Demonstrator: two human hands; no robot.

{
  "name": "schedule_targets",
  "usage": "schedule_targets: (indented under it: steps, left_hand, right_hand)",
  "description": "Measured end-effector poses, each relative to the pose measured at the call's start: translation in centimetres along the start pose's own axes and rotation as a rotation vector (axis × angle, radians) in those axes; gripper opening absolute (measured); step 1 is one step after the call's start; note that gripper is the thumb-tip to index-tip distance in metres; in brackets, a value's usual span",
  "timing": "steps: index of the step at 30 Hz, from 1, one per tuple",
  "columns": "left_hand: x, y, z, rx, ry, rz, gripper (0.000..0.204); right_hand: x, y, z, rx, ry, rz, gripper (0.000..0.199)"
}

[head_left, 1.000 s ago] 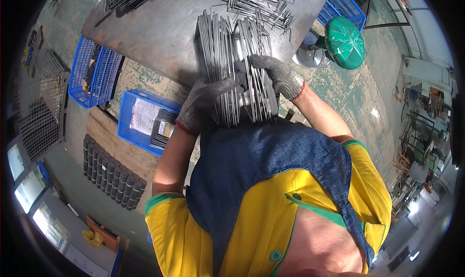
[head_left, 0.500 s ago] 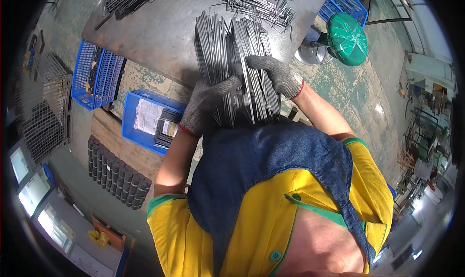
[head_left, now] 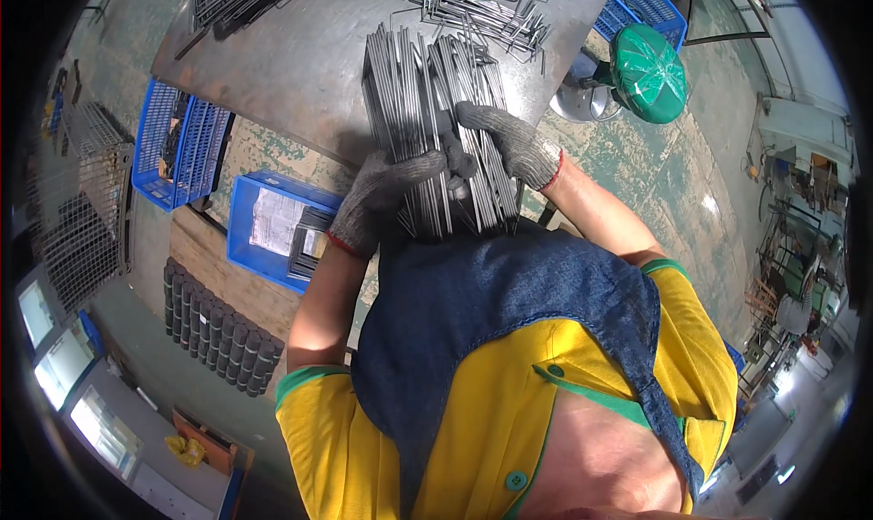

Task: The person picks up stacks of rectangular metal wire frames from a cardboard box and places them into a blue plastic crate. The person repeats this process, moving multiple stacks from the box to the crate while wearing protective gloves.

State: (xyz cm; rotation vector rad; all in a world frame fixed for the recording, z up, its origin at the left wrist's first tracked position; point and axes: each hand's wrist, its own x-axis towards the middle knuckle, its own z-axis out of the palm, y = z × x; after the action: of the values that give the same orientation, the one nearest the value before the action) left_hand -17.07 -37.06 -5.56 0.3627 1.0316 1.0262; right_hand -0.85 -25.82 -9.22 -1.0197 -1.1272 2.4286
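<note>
A thick bundle of thin bent metal wires stands in front of my apron, split into a left bunch [head_left: 395, 93] and a right bunch [head_left: 491, 179]. My left hand [head_left: 380, 188], in a grey knitted glove with a red cuff, is closed around the left bunch, its thumb lying across the wires. On the other side, my right hand [head_left: 516, 143], gloved alike, grips the right bunch with its thumb over the top. Gloved fingertips show in the gap between the two bunches. The undersides of the wires and most fingers are hidden.
The bundle is at the near edge of a metal table [head_left: 273, 75]. More bent wires [head_left: 482, 11] lie at its far side, and darker rods [head_left: 241, 6] at the far left. Blue crates [head_left: 238, 229] stand left below the table; a green-topped stool [head_left: 647, 73] stands right.
The gap between the two bunches has widened at its lower part, and more gloved fingertips show in it. Both hands keep their grip, shifted slightly left.
</note>
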Motion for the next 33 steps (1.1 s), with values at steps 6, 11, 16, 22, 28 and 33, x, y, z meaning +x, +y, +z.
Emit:
schedule_targets:
  steps: [6,11,16,22,28,33]
  left_hand:
    - [0.3,-1.1,-1.6,0.197,0.097,0.068,0.025]
    - [0.5,-2.3,-2.9,0.222,-0.074,0.277,0.034]
    - [0.6,-2.0,-3.6,0.289,0.011,0.170,0.030]
    - [1.1,-2.0,-3.2,0.317,-0.025,0.284,0.029]
    - [0.4,-2.1,-2.8,0.255,0.024,0.231,0.030]
    - [1.4,-3.3,-3.0,0.173,-0.002,0.239,0.031]
  right_hand:
    - [-0.2,-0.4,-0.3,0.210,-0.034,0.074,0.026]
    - [1.4,1.4,-3.2,0.503,-0.290,0.247,0.029]
    - [-0.3,-0.5,-0.3,0.404,-0.172,0.152,0.040]
    - [0.2,0.0,-0.1,0.200,-0.178,0.103,0.045]
    - [-0.1,-0.2,-0.4,0.203,-0.178,0.109,0.029]
    - [0.6,0.2,-0.2,0.191,-0.115,0.112,0.032]
